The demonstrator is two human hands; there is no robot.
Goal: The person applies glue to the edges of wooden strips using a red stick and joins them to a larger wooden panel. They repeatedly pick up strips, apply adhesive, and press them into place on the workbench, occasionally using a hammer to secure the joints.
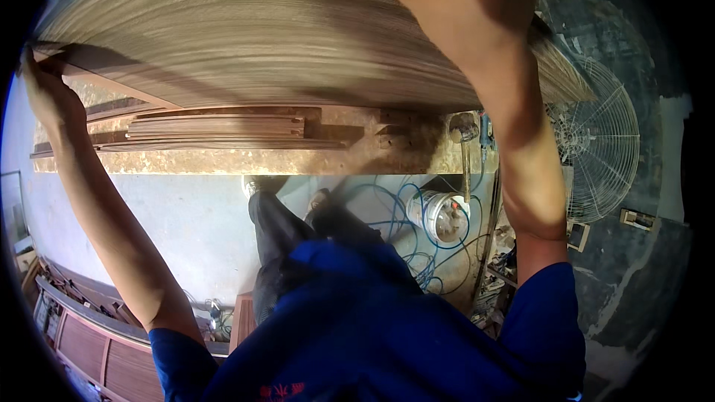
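Observation:
A wide wood-grain panel (283,37) stretches across the upper part of the head view, its near edge over a workbench (298,162). At its left end my left hand (53,97) is closed around the edge, next to a reddish wooden strip. Higher up on the right, my right hand (477,0) grips the panel near its right end, thumb lying along the face. The tips of its fingers are hidden or cut off by the picture's top. Below the panel's near edge, several narrow wooden strips (216,128) lie on the bench.
A hammer (465,134) lies at the bench's right, its handle past the front edge. On the floor stand a white bucket (447,219) and tangled blue hose (421,268). A round wire-guarded fan (603,141) is to the right. Framed wooden panels (104,350) are at the lower left.

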